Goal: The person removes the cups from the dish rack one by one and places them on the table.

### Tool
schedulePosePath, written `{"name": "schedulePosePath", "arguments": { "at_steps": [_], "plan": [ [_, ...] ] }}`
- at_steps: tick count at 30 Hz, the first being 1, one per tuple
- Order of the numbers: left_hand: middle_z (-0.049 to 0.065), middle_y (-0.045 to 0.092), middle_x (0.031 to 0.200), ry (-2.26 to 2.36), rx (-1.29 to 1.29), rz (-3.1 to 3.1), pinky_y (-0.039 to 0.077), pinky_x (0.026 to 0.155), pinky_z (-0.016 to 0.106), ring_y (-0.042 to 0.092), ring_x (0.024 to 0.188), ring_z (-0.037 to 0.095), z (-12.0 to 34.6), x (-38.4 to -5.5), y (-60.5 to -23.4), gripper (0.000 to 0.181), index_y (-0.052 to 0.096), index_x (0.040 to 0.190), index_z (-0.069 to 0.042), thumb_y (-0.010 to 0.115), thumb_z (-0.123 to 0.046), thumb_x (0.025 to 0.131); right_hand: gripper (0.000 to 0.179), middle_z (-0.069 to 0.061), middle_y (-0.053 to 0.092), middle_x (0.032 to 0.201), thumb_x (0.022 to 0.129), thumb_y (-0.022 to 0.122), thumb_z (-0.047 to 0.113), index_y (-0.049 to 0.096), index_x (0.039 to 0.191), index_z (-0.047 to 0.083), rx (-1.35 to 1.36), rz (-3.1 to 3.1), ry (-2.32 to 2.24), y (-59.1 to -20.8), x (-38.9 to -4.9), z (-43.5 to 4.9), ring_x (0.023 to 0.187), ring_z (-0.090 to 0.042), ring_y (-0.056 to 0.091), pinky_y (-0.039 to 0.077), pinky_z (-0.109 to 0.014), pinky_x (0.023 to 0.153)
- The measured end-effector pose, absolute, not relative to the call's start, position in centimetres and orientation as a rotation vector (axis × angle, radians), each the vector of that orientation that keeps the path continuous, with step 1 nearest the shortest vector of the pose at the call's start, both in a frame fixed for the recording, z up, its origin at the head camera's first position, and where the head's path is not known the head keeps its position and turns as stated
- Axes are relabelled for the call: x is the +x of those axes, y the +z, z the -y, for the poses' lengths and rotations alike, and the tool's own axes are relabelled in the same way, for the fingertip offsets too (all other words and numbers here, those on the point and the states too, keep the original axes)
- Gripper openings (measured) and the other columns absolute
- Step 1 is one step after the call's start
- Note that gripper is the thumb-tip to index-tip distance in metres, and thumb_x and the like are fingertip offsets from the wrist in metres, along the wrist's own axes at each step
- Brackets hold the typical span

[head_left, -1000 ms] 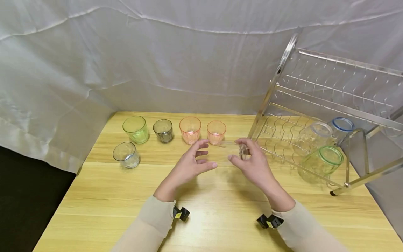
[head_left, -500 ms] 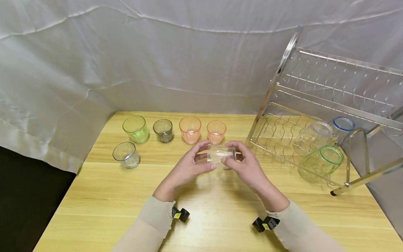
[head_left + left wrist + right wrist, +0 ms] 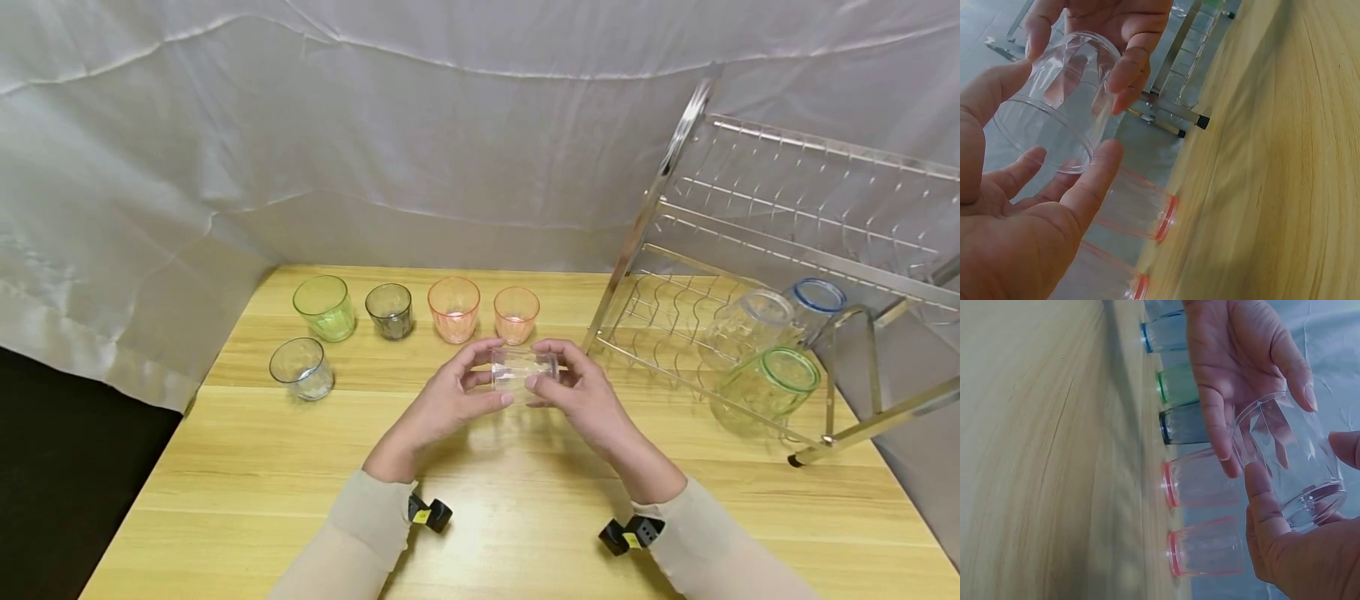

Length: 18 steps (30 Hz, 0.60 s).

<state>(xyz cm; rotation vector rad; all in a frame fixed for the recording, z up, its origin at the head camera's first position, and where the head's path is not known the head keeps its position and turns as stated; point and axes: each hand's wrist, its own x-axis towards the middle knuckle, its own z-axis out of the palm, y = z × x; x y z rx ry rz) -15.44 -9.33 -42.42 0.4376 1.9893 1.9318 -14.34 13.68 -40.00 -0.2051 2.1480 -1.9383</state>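
A clear drinking glass [image 3: 517, 371] lies sideways in the air between both hands, over the middle of the wooden table [image 3: 517, 525]. My left hand [image 3: 453, 393] holds it around the rim; in the left wrist view the thumb [image 3: 1102, 169] presses the rim's edge. At the base end, my right hand [image 3: 588, 400] grips the glass with thumb and fingers. The right wrist view shows its thick faceted bottom [image 3: 1316, 503] in the right palm's side. Just behind the hands stand a small pink-red glass [image 3: 516, 312] and a larger one [image 3: 453, 308].
Further left are a dark grey glass [image 3: 390, 312], a green glass [image 3: 326, 308] and a bluish glass [image 3: 302, 369]. At right, a two-tier metal rack [image 3: 622, 275] holds upturned glasses: clear [image 3: 742, 333], blue-rimmed [image 3: 816, 298] and green [image 3: 772, 387]. A grey curtain [image 3: 450, 150] hangs behind.
My right hand has brought the clear glass leftward to the left hand, whose fingers now surround its rim. Over the last half second both hands have barely shifted.
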Motion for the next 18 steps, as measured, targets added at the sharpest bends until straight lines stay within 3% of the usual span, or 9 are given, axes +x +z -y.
{"name": "schedulePosePath", "arguments": {
  "at_steps": [7, 10, 13, 18],
  "plan": [
    [0.010, 0.049, 0.153, 1.952, 0.408, -1.990, 0.060, 0.102, 0.040, 0.057, 0.139, 0.033, 9.4, -15.6, -42.7, 0.075, 0.049, 0.153, -0.029, 0.084, -0.012, 0.089, 0.058, -0.027, 0.054, 0.134, 0.097, 0.071, 0.011, 0.049, 0.150, 0.001, -0.192, -2.154, -1.910, -40.3, -14.5, -13.7, 0.105, -0.022, 0.065, 0.063, -0.048, 0.095],
    [0.016, 0.047, 0.153, 1.956, 0.418, -1.986, 0.061, 0.101, 0.039, 0.057, 0.139, 0.036, 9.4, -15.6, -42.8, 0.075, 0.048, 0.153, -0.027, 0.084, -0.011, 0.089, 0.058, -0.028, 0.054, 0.141, 0.099, 0.070, 0.015, 0.049, 0.152, 0.004, -0.181, -2.183, -1.877, -40.4, -14.6, -13.8, 0.107, -0.023, 0.065, 0.063, -0.043, 0.097],
    [0.015, 0.049, 0.152, 1.941, 0.409, -2.021, 0.061, 0.101, 0.039, 0.058, 0.138, 0.033, 9.5, -15.5, -42.7, 0.075, 0.048, 0.153, -0.027, 0.084, -0.012, 0.089, 0.058, -0.025, 0.053, 0.150, 0.101, 0.069, 0.020, 0.049, 0.154, 0.005, -0.174, -2.228, -1.849, -40.5, -14.6, -14.1, 0.117, -0.028, 0.065, 0.062, -0.036, 0.098],
    [0.008, 0.052, 0.150, 1.866, 0.342, -2.159, 0.059, 0.104, 0.039, 0.060, 0.133, 0.030, 9.9, -15.3, -42.0, 0.076, 0.049, 0.153, -0.028, 0.087, -0.019, 0.087, 0.057, -0.018, 0.056, 0.153, 0.105, 0.066, 0.032, 0.051, 0.153, 0.006, -0.173, -2.428, -1.737, -40.5, -14.6, -14.9, 0.134, -0.033, 0.059, 0.055, -0.045, 0.111]
  ]
}}
